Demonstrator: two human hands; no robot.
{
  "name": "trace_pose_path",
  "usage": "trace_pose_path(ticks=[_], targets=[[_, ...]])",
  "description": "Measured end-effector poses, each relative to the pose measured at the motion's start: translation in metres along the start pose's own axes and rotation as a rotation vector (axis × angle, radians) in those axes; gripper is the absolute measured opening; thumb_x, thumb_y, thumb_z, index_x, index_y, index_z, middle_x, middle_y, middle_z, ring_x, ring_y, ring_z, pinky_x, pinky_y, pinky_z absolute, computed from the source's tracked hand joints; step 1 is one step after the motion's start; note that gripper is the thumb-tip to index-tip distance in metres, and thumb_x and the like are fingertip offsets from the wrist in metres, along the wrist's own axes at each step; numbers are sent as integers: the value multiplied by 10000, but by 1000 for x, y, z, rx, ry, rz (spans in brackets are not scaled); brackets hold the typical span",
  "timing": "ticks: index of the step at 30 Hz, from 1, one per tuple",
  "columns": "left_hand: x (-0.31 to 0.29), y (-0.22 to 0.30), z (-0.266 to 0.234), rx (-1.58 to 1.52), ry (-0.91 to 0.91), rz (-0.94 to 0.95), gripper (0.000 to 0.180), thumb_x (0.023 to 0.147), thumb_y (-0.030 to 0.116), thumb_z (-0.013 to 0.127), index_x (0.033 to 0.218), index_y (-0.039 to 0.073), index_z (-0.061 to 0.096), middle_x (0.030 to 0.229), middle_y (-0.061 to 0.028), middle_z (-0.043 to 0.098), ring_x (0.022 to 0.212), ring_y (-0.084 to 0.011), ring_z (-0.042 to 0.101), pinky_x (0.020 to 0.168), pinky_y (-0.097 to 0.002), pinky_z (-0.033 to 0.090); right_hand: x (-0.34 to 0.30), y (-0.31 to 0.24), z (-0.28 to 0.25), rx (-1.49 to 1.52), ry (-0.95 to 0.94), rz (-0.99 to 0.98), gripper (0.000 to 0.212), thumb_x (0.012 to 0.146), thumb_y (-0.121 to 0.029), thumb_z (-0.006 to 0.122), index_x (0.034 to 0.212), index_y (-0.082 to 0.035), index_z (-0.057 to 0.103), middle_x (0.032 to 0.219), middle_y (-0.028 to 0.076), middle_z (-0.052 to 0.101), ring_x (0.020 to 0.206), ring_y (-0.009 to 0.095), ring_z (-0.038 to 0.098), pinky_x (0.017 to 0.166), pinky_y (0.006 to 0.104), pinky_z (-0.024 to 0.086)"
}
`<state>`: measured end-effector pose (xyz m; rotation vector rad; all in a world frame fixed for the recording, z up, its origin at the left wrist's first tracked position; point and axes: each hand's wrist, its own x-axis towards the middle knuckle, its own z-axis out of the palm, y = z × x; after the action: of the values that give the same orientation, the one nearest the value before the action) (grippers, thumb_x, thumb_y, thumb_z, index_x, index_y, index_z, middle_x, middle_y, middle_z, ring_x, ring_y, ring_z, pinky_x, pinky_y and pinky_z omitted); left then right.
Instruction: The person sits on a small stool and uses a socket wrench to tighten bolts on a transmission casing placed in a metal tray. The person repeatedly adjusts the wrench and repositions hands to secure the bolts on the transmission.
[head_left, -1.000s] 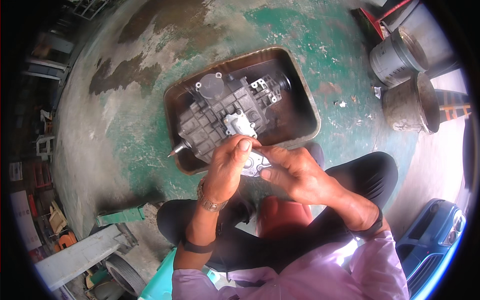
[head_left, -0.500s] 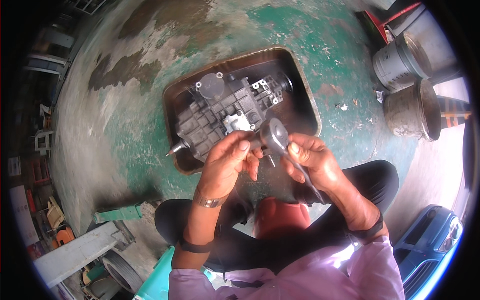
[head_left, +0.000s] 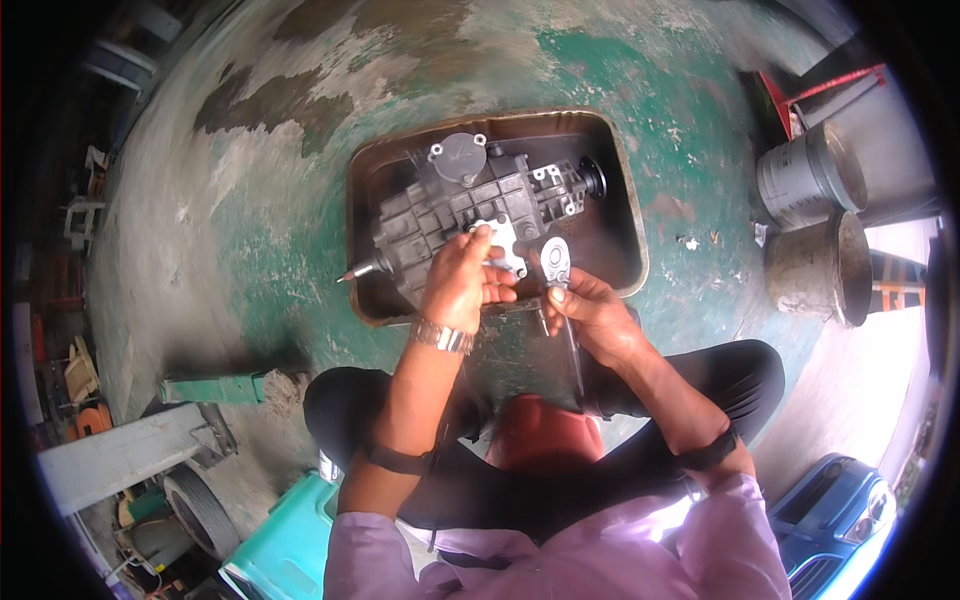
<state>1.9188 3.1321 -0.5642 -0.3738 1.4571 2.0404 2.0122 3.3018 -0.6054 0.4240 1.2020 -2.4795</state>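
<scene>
My right hand (head_left: 597, 316) is closed on the handle of a ratchet wrench (head_left: 555, 258). Its round head points away from me, above the near side of a gearbox (head_left: 425, 222). The ribbed grey casing lies in a dark metal pan (head_left: 642, 225), with a shaft sticking out at the left and a black flange (head_left: 594, 178) at the right. Just left of the ratchet, my left hand (head_left: 458, 285) has its fingers apart and seems to hold nothing. It overlaps a bright silver cover (head_left: 497, 238) on the casing; whether it touches is unclear.
A red stool or bucket (head_left: 546, 432) sits between my legs. Two grimy buckets, one grey (head_left: 800, 182) and one brown (head_left: 812, 268), stand at the right. Lower left are a grey metal beam (head_left: 125, 455), a tyre (head_left: 198, 515) and a turquoise container (head_left: 280, 535). A blue car (head_left: 835, 510) shows lower right.
Both hands have moved slightly away from each other. My left hand has left the ratchet head and moved over the silver cover. The ratchet, kept in my right hand, now shows its head's face.
</scene>
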Motion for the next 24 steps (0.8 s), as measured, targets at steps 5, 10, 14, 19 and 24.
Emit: trace_pose_path(ticks=[5, 10, 14, 19, 24], targets=[[3, 11, -13, -102, 173, 103, 220, 871, 252, 626, 970, 64, 572, 872, -77, 602, 677, -211, 629, 554, -371, 539, 47, 52, -33, -24, 318, 56, 124, 898, -210, 582, 913, -93, 541, 724, -8, 503, 609, 100, 460, 534, 245, 386], [0, 11, -15, -165, 114, 134, 333, 842, 286, 665, 982, 6, 551, 826, -78, 604, 654, -144, 582, 507, -280, 513, 66, 89, -58, 125, 313, 84, 217, 930, -296, 504, 927, -81, 535, 718, -17, 478, 596, 95, 415, 505, 235, 351], [1, 16, -15, -183, 118, 93, 325, 850, 262, 641, 1007, -6, 546, 855, -92, 595, 674, -160, 585, 511, -277, 504, 75, 95, -63, 102, 299, 76, 220, 921, -299, 527, 928, -79, 527, 702, -12, 480, 576, 97, 425, 506, 237, 363], [2, 19, -15, -159, 122, 58, 343, 852, 255, 636, 1030, -21, 535, 883, -98, 580, 692, -163, 583, 507, -285, 503, 82, 96, -56, 6, 374, 84, 209, 902, -288, 566, 898, -81, 534, 681, -5, 485, 548, 105, 442, 510, 243, 382], [22, -5, -28, -198, 10, 36, 220, 842, 192, 625, 939, 3, 569, 815, -82, 608, 651, -165, 603, 510, -291, 511, 84, 116, -102, -414, 292, 59, 241, 910, -288, 531, 991, -62, 545, 782, 26, 564, 656, 125, 515, 575, 267, 418]])
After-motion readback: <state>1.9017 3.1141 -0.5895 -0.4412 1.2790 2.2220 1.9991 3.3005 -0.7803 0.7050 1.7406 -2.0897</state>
